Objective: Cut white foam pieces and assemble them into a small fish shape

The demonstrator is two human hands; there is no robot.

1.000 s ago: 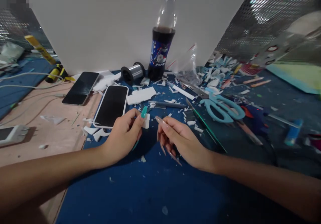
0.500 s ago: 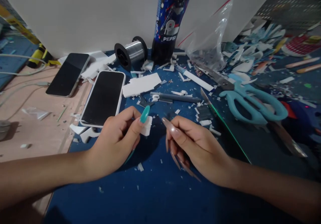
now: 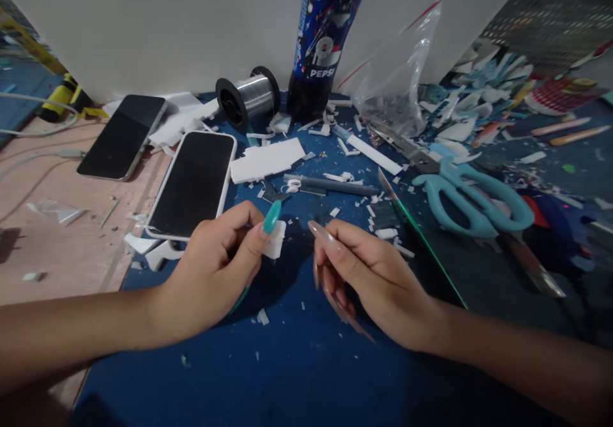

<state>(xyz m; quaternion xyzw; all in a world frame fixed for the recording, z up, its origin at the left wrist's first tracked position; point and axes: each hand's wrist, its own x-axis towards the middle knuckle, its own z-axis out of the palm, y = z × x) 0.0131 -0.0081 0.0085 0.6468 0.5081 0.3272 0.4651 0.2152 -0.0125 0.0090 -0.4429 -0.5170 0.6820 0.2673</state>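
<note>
My left hand (image 3: 215,270) pinches a small white foam piece (image 3: 276,240) between thumb and fingers, just above the blue cutting mat (image 3: 297,363). My right hand (image 3: 371,280) rests a little to the right of it, fingers curled inward with long nails pointing down and the thumb stretched toward the foam piece; nothing shows in its grip. The two hands are a small gap apart. White foam crumbs lie scattered on the mat around both hands.
Two phones (image 3: 191,184) (image 3: 122,136) lie at left. A wire spool (image 3: 246,98), a Pepsi bottle (image 3: 323,44) and a plastic bag (image 3: 397,76) stand behind. A foam slab (image 3: 265,159), a grey craft knife (image 3: 330,186), teal scissors (image 3: 472,197) and a ruler edge (image 3: 421,235) lie nearby.
The view has dropped and come closer to the mat since a second ago. Both hands keep nearly the same pose, the left still pinching the foam piece.
</note>
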